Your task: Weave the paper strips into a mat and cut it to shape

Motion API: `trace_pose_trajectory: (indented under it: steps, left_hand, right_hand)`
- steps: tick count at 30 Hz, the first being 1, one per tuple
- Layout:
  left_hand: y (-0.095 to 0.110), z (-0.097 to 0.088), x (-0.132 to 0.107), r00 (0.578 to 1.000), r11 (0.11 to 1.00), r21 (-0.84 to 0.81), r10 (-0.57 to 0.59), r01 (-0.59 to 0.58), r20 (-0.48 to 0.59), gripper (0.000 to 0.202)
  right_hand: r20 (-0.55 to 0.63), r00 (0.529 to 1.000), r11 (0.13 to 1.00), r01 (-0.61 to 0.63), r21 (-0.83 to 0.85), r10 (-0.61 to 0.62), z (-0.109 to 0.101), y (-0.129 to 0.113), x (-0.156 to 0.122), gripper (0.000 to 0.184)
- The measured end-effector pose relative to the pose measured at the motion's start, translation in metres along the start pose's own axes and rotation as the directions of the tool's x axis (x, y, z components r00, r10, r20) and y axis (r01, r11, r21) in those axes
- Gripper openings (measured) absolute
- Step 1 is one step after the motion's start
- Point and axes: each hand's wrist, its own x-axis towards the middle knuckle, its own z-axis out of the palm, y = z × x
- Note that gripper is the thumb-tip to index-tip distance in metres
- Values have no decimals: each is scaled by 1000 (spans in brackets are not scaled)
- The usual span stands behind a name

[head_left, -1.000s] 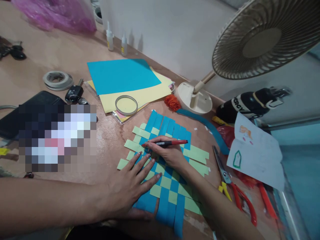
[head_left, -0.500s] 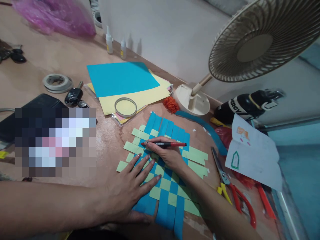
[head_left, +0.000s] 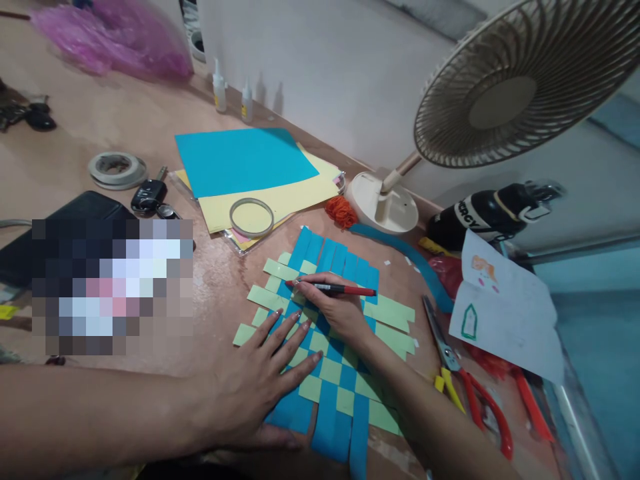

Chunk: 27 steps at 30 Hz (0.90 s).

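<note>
Brown tabletop [head_left: 215, 287]: blue-and-green woven paper mat [head_left: 330, 371], lower centre. Left hand [head_left: 263, 377]: fingers apart, on mat. Right hand [head_left: 341, 310]: fingers clamped on red-and-black marker [head_left: 345, 289], tip edged slightly farther up mat; marking apparently advances.

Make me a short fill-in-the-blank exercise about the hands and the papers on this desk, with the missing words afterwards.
1. The right hand holds a pen whose back end is ____.
2. The left hand rests on woven paper with pale green and ____ strips.
3. The blue sheet lies on top of ____ paper.
4. On the white paper, the pointed outline is ____.

Missing words: red; blue; yellow; green.
</note>
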Motion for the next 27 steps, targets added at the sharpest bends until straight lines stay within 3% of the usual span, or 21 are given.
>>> trace_pose_trajectory:
  steps: [8,27]
  left_hand:
    - [0,0,0,1000,1000,-17,-9,9,22,90]
    - [2,-3,1,999,1000,-20,-18,19,50,88]
  right_hand:
    - [-48,999,999,-5,-48,3,2,-5,-2,23]
    - [-17,1000,999,-9,-47,9,1,-8,-1,22]
